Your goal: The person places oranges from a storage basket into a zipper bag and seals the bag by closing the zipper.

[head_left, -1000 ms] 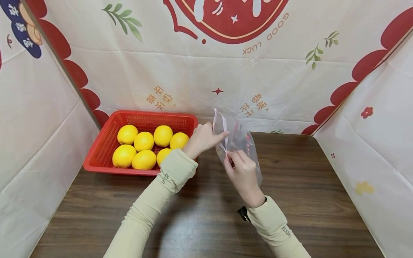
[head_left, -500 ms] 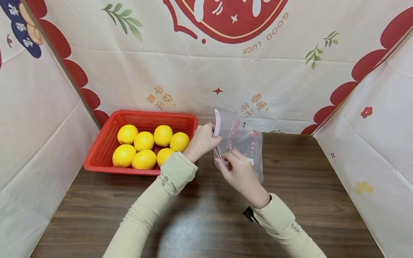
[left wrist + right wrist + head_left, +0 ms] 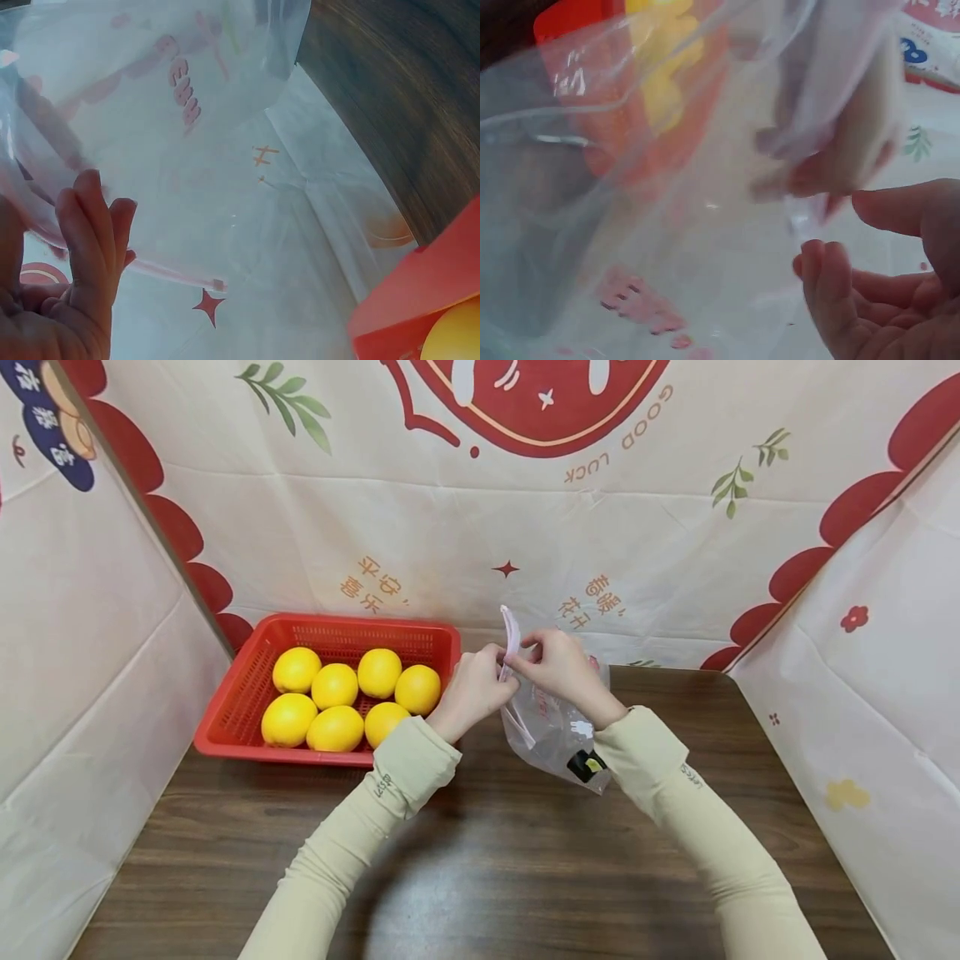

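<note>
Head view: a person is working with both hands on a clear plastic bag with pink printing [image 3: 551, 722]. The bag is hanging from the hands, to the right of a red rectangular basket of perforated plastic [image 3: 225, 710] and above or on a dark brown wood-grain tabletop [image 3: 487, 877]; contact at its lower end is not showing clearly. Seven round yellow fruits [image 3: 335, 686] are sitting in the basket.

Left hand [image 3: 472, 689]: fingers are curling in and gripping the bag's mouth at its pale pink strip [image 3: 513, 631]. Right hand [image 3: 558, 668]: thumb and forefinger are meeting the strip just beside the left fingers. The right-wrist view is showing a gap between thumb and fingers, so whether they are pinching any film, cannot tell.

Step in hand (judged): parting the strip's two sides. Next move, probably, is calling for the right fingers to be taking one layer alone while the left fingers are holding the other, both pulling gently apart. Risk: thin film clinging or slipping.
</note>
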The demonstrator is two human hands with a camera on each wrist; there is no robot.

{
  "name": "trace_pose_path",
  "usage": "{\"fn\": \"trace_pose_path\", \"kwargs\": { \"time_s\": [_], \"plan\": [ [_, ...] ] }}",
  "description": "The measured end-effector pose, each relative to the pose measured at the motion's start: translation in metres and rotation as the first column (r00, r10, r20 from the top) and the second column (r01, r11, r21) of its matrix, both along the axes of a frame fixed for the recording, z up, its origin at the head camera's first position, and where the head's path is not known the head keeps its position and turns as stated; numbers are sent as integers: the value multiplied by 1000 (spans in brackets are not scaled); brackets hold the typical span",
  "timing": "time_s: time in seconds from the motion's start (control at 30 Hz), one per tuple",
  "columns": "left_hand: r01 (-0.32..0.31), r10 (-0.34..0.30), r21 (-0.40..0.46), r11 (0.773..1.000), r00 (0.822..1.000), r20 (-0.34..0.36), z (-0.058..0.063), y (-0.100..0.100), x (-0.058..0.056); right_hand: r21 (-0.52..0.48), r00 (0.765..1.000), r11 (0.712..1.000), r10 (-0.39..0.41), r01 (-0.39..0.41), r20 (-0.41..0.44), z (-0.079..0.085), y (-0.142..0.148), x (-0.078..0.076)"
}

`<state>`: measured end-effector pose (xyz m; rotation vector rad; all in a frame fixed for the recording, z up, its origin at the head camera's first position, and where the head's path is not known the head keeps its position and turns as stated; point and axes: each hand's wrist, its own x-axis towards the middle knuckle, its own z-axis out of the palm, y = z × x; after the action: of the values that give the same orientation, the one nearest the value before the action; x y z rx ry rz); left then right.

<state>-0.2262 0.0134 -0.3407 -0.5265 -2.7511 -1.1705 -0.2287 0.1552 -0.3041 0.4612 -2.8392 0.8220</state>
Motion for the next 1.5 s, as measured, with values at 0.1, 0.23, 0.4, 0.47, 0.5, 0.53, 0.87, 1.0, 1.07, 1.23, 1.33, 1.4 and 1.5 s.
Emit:
{"fn": "trace_pose_path", "kwargs": {
  "time_s": [0.1, 0.23, 0.4, 0.47, 0.5, 0.53, 0.87, 1.0, 1.07, 1.23, 1.33, 1.4, 1.5],
  "plan": [
    [11, -11, 2, 1000, 998, -60, -1, 0, 0, -23, 999, 1000, -1, 2, 34, -5, -3, -6],
    [32, -31, 10, 999, 994, -108, -5, -1, 0, -166, 995, 986, 31, -15, 96, -10, -4, -11],
    [78, -70, 55, 995, 988, -139, -9, -4, -1, -400, 971, 916, 70, 27, 227, -15, -2, -15],
    [96, -83, 85, 992, 985, -148, -10, -5, -1, -485, 959, 872, 88, 57, 270, -16, -2, -17],
    [105, -89, 99, 990, 985, -151, -11, -6, -2, -521, 954, 851, 98, 68, 283, -17, -1, -17],
    [116, -98, 114, 987, 983, -152, -12, -6, -2, -558, 949, 826, 111, 78, 296, -18, -1, -17],
    [142, -129, 268, 953, 990, -64, -20, -7, -3, -531, 962, 842, 59, 96, 266, -17, 9, -19],
    [51, -33, 284, 958, 997, -67, -22, -9, -5, -295, 991, 952, -44, 81, 130, -7, 17, -18],
    [8, 9, 276, 961, 998, -59, -22, -11, -4, -164, 996, 983, -75, 82, 48, -1, 21, -17],
    [-47, 56, 275, 960, 998, -26, -22, -16, -4, 96, 990, 991, -86, 97, -114, 11, 30, -9],
    [-62, 66, 286, 956, 998, -7, -24, -20, -4, 199, 987, 975, -74, 101, -140, 17, 34, -6],
    [-72, 74, 292, 954, 997, 4, -26, -22, -5, 253, 989, 962, -70, 102, -132, 20, 37, -4],
    [-92, 93, 299, 950, 996, 10, -29, -25, -6, 300, 993, 949, -69, 96, -96, 25, 42, -2]
  ]
}}
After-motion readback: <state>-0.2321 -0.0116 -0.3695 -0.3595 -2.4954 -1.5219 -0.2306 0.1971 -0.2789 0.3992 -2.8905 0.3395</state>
